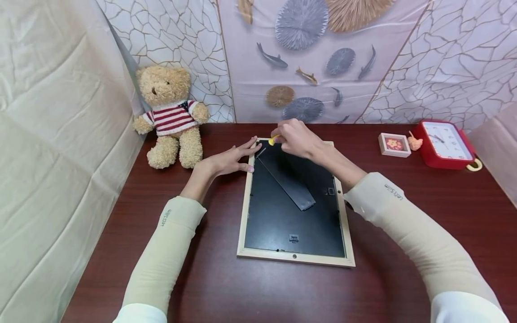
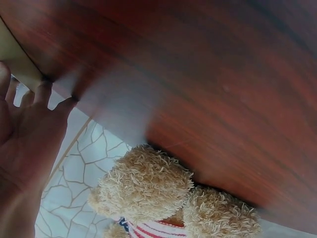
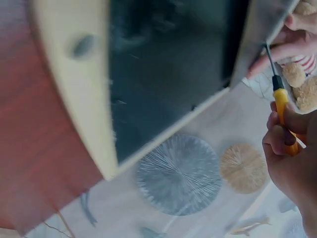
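A picture frame [image 1: 323, 259] with a pale wood rim lies back side up on the table. Its black backing [image 1: 268, 215] carries a dark hinged stand leg [image 1: 288, 184] that runs diagonally from the far left corner. My right hand [image 1: 300, 139] grips a screwdriver [image 3: 281, 101] by its yellow handle, shaft angled to that corner beside the leg's upper end. With fingers spread, my left hand [image 1: 230, 160] rests on the rim at the same corner, thumb at the left side. The left wrist view shows only a strip of the rim [image 2: 22, 59] beyond the fingers.
A teddy bear [image 1: 171, 112] in a striped shirt sits at the back left. At the back right stand a small framed box [image 1: 394, 144], a small orange ornament [image 1: 414, 142] and a red clock [image 1: 446, 143]. Patterned cloth [image 1: 307, 67] hangs behind the table [image 1: 307, 291].
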Demonstrator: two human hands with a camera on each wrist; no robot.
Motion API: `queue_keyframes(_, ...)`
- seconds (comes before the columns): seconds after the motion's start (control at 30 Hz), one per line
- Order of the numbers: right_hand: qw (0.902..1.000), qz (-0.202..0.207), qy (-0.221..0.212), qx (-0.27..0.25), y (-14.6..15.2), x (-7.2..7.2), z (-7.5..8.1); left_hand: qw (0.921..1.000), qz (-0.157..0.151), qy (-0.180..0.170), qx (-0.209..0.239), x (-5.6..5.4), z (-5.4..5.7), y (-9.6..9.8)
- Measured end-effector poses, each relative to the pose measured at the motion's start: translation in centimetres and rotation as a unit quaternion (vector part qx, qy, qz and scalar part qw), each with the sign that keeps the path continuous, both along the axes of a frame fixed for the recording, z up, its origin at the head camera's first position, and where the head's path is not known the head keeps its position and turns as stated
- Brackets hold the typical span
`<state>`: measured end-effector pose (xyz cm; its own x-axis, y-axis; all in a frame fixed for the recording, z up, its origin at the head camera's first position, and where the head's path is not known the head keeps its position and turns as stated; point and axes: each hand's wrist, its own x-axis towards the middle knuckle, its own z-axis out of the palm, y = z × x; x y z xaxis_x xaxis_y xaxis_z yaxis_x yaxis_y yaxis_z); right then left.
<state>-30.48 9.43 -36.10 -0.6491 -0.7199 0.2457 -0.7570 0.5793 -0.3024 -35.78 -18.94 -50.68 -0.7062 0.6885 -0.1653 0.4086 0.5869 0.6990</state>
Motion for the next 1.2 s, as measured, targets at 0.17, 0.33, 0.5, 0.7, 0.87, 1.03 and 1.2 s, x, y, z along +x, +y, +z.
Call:
queue_keyframes(0.17,0.9993,0.006,0.002,0.036,-0.8,-0.2,0.9,1.0,0.002,0.003,0.006,0.0,-0.1,0.2)
queue_keyframes(0.33,0.9998,-0.017,0.007,-0.001,0.0,0.8,-0.6,0.9998,0.0,-0.001,0.018,0.3,-0.1,0.0)
queue_keyframes(0.5,0.9963,-0.053,0.01,-0.067,1.5,2.1,-2.8,0.9995,0.001,-0.006,0.033,0.4,-0.2,-0.1)
queue_keyframes(0.7,0.9931,-0.042,0.046,-0.1,2.3,3.2,-4.2,0.9992,0.001,-0.004,0.039,0.4,0.0,-0.3)
queue_keyframes(0.87,0.9914,-0.026,0.086,-0.095,2.3,3.6,-4.9,0.9991,0.005,-0.007,0.041,0.6,0.4,-0.4)
queue_keyframes(1.03,0.9915,-0.023,0.081,-0.099,2.7,4.1,-4.9,0.999,0.006,-0.018,0.041,0.9,0.4,0.0)
queue_keyframes(1.2,0.9925,-0.018,0.08,-0.091,3.1,3.7,-4.7,0.9992,0.004,-0.014,0.037,0.9,0.4,0.0)
